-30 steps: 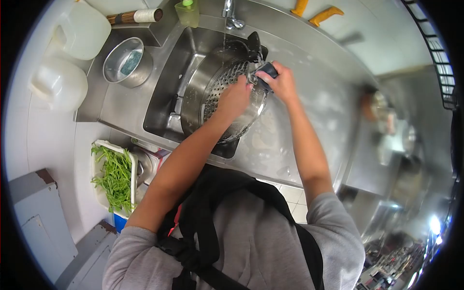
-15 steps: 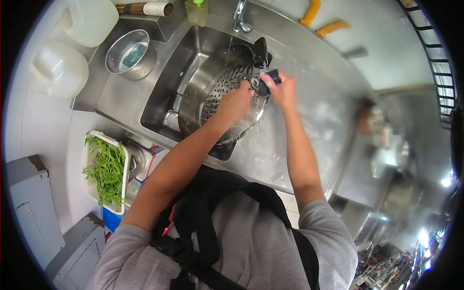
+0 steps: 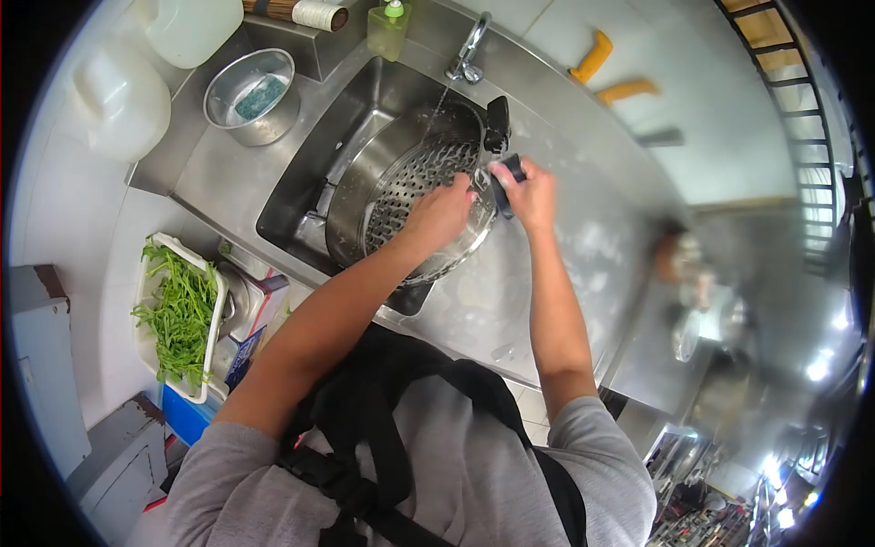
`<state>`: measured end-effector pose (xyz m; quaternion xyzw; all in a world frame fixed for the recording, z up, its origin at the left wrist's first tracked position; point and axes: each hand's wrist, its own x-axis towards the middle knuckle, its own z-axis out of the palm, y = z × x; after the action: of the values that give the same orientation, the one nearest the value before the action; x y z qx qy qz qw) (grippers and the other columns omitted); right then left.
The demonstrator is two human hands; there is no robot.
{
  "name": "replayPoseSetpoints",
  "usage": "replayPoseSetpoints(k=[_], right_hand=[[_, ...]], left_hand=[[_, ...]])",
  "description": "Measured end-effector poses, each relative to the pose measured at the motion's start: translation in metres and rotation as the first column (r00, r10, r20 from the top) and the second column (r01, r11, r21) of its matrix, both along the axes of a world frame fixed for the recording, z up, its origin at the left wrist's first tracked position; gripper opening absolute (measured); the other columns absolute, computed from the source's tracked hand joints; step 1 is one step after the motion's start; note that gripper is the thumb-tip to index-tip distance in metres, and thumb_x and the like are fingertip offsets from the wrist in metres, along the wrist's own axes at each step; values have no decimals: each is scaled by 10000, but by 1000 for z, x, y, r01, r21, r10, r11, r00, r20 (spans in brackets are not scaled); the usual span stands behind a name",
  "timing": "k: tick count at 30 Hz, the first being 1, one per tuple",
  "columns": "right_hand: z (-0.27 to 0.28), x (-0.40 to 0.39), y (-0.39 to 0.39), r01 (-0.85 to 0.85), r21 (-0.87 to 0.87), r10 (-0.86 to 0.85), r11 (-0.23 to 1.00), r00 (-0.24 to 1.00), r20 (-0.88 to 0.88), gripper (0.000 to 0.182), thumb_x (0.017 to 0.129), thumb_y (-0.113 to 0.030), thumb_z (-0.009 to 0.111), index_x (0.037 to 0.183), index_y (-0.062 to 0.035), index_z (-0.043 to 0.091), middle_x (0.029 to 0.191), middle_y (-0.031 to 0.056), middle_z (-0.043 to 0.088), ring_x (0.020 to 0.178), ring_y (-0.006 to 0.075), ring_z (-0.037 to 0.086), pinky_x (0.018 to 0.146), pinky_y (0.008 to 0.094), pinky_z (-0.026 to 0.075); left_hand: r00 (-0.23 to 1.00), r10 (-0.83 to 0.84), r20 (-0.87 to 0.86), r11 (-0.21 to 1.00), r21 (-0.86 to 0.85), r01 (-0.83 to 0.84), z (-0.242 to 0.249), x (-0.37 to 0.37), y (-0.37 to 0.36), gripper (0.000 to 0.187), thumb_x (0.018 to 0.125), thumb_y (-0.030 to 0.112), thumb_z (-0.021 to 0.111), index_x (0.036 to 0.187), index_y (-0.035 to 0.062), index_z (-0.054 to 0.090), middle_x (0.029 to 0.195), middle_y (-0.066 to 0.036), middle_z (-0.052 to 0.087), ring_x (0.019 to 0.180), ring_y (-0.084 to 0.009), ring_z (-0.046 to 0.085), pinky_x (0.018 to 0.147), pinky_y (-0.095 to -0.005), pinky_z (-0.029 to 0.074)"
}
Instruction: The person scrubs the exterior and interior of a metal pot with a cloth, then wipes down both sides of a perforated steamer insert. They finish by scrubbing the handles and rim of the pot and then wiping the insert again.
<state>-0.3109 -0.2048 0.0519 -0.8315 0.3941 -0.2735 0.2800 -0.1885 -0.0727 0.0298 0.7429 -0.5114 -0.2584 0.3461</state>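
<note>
A round metal steamer pot (image 3: 351, 196) with a perforated bottom sits tilted in the sink (image 3: 296, 187), its black handle (image 3: 497, 123) pointing up at the far side. My left hand (image 3: 442, 214) is closed at the pot's right rim, with the fingertips partly hidden. Beside it, my right hand (image 3: 531, 193) grips a dark scouring sponge (image 3: 507, 187) against the rim. White suds cling around the sponge and the rim. A thin stream of water falls from the faucet (image 3: 469, 55) into the pot.
Left of the sink stands a metal bowl (image 3: 271, 128) holding a green scrubbing pad. A soap bottle (image 3: 387, 32) stands behind the sink. White jugs (image 3: 123, 114) line the left wall. A white basket (image 3: 219, 314) of green vegetables sits at lower left. Yellow-handled tools (image 3: 629, 89) are at the back wall.
The camera view has shifted slightly. Both hands stay at the pot's right rim, and the sponge has moved slightly along it, away from the black handle.
</note>
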Motion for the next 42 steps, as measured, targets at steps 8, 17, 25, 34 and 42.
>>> replayPoseSetpoints(k=[8, 17, 25, 34, 42], right_hand=[[-21, -11, -5, 20, 75, -24, 997, 998, 58, 337, 761, -306, 813, 784, 7, 687, 639, 150, 637, 523, 215, 554, 554, 352, 459], [-26, -12, -4, 54, 136, -62, 989, 997, 55, 325, 755, -302, 818, 806, -4, 698, 679, 142, 667, 559, 193, 576, 595, 345, 483], [5, 0, -2, 35, -16, -35, 999, 999, -25, 297, 761, -296, 812, 806, -21, 710, 699, 154, 675, 572, 274, 607, 595, 360, 489], [-3, 0, -1, -36, -239, 7, 970, 993, -120, 389, 758, -364, 798, 694, -23, 624, 681, 186, 628, 625, 388, 588, 571, 411, 471], [10, 11, 10, -23, -262, -12, 965, 991, -132, 391, 729, -364, 819, 688, -27, 623, 663, 164, 621, 602, 374, 581, 554, 411, 462]], left_hand=[[1000, -4, 1, 1000, -3, 4, 2, 0, 5, 235, 994, 258, 468, 1033, 29, 433, 771, -278, 628, 770, -504, 601, 692, -598, 432], [1000, -16, 16, 1000, -4, 16, 0, 1, 6, 229, 997, 262, 461, 1055, 44, 420, 769, -264, 629, 774, -494, 606, 688, -597, 440], [999, -26, -18, 998, 65, 27, 11, 1, 8, 238, 997, 271, 442, 1045, 38, 445, 817, -267, 651, 817, -496, 621, 739, -599, 446], [999, -38, -20, 999, 38, 39, 12, 2, 9, 229, 992, 250, 458, 1005, 23, 435, 796, -255, 650, 799, -484, 619, 717, -588, 449], [999, -44, -9, 999, 24, 45, 2, 1, 8, 235, 1004, 267, 434, 1038, 36, 403, 795, -260, 643, 790, -493, 610, 711, -605, 437]])
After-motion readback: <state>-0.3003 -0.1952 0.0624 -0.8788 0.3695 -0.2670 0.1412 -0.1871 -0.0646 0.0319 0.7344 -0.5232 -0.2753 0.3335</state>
